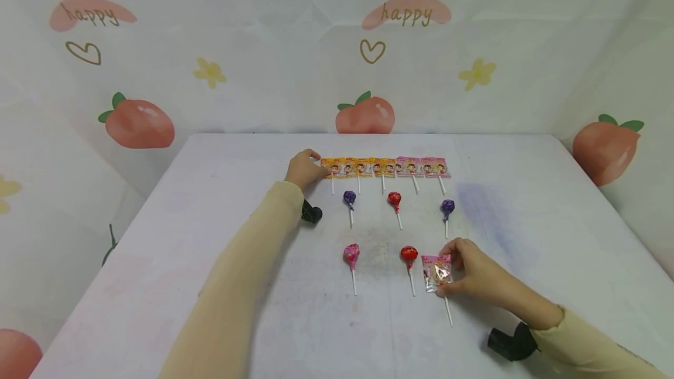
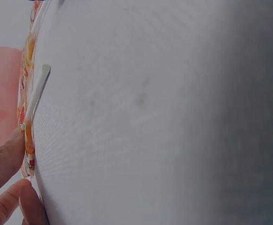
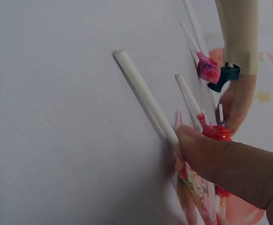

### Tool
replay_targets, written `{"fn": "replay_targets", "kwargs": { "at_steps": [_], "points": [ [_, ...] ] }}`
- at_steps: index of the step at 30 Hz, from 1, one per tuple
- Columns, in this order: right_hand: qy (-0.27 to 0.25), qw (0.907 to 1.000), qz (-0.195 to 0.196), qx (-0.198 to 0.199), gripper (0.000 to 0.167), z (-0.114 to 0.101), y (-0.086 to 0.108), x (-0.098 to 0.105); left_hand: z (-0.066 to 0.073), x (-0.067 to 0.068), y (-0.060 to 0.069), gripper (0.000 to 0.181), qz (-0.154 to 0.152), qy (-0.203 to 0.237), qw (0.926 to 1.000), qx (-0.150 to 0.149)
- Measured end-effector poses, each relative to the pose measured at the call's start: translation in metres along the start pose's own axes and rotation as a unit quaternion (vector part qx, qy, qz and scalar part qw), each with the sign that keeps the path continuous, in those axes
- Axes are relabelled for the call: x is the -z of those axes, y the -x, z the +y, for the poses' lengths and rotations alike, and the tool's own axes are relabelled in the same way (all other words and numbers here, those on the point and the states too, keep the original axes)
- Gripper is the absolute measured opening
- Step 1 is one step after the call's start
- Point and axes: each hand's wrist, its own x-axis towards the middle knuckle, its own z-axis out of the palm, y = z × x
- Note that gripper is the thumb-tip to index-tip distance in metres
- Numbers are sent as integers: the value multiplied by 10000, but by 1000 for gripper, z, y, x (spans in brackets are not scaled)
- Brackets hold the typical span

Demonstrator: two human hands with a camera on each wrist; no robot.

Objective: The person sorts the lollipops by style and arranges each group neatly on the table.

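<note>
Near the back of the table, my left hand (image 1: 305,169) pinches the edge of the leftmost orange-wrapped lollipop (image 1: 334,166), its thumb on the wrapper. That lollipop is at the end of a row, sticks toward me, beside two more orange-wrapped ones (image 1: 383,166) and two pink-wrapped ones (image 1: 434,166). At the front right, my right hand (image 1: 476,274) holds another pink-wrapped lollipop (image 1: 436,272) by its right side, between thumb and fingers. Its white stick (image 3: 143,91) points toward me. A red lollipop (image 1: 408,254) lies just left of it.
Behind the front lollipops lie a purple lollipop (image 1: 350,197), a red one (image 1: 394,199) and another purple one (image 1: 447,208). A pink ball lollipop (image 1: 351,254) lies at front left. White cloth covers the table (image 1: 553,221); a patterned backdrop (image 1: 284,75) stands behind.
</note>
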Motion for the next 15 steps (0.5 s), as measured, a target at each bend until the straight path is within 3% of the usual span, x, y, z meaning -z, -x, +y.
{"fn": "replay_targets", "kwargs": {
  "at_steps": [9,15],
  "points": [
    [-389,9990,-91,-196,68,1,3,3,1,1,2,49,2,-16,10000,-22],
    [-521,9980,354,-64,59,-3,6,6,1,1,2,50,-10,-45,10000,-58]
  ]
}}
